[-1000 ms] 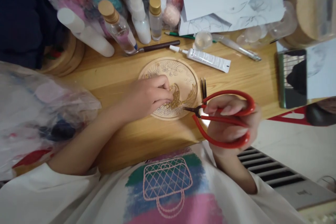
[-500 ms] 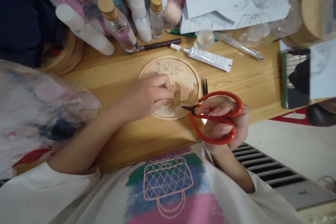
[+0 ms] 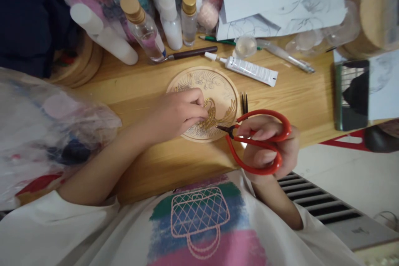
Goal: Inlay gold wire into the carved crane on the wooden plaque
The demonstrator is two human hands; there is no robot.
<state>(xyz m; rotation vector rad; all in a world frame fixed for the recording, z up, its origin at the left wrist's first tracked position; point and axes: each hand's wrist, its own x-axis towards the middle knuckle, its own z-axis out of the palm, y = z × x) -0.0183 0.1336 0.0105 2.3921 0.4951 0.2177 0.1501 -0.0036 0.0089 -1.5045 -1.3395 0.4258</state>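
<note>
A round wooden plaque (image 3: 222, 81) lies on the table, drawn with a feathered design and partly covered by a gold wire bird (image 3: 212, 118). Over its left half rests my left hand (image 3: 183, 112), fingers pinched together at the gold wire; whatever is between the fingertips is hidden. Red-handled scissors (image 3: 254, 141) are in my right hand (image 3: 271, 145), with thumb and fingers inside the handle loops. Their short dark blades point left, at the plaque's lower right edge near the wire. Dark-tipped tweezers (image 3: 244, 103) stick out just above the scissors, partly hidden by them.
Behind the plaque lie a white glue tube (image 3: 251, 70), a dark-handled tool (image 3: 195, 52) and a clear pen (image 3: 285, 55). Several bottles, including a gold-capped one (image 3: 189, 23), stand farther back. A phone (image 3: 353, 95) lies right, and a plastic bag (image 3: 56, 133) bulges at left.
The whole view has shifted slightly. Both hands and the scissors keep nearly the same place relative to the plaque.
</note>
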